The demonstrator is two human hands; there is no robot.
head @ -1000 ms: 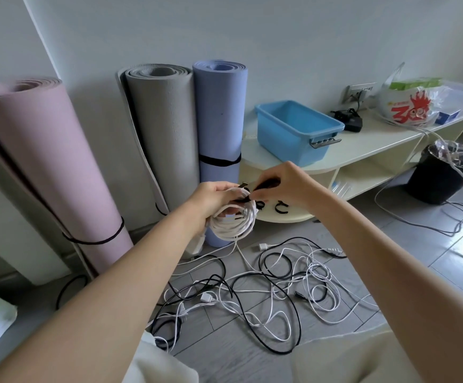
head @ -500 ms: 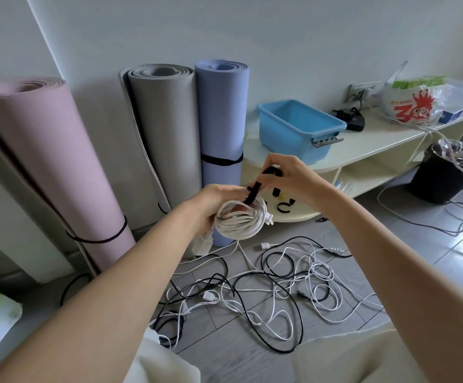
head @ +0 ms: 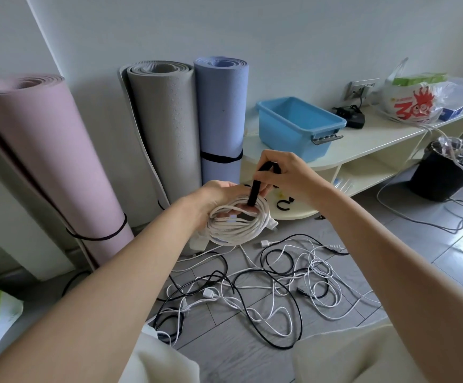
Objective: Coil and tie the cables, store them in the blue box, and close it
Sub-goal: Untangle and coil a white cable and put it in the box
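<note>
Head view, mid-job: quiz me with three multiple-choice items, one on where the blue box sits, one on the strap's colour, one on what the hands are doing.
1. Where is the blue box?
A. on the floor among the cables
B. on the cream shelf unit
C. on the person's lap

2. What colour is the strap at the coiled white cable?
A. black
B. red
C. white

3. What are the hands doing?
A. both idle and open
B. both lifting the box
C. left hand holds the coil, right hand grips the strap

Answers:
1 B, the box stands on the unit's top, lid off.
2 A, the band rising from the coil is black.
3 C, left fingers curl round the coil while the right pinches the strap above it.
</note>
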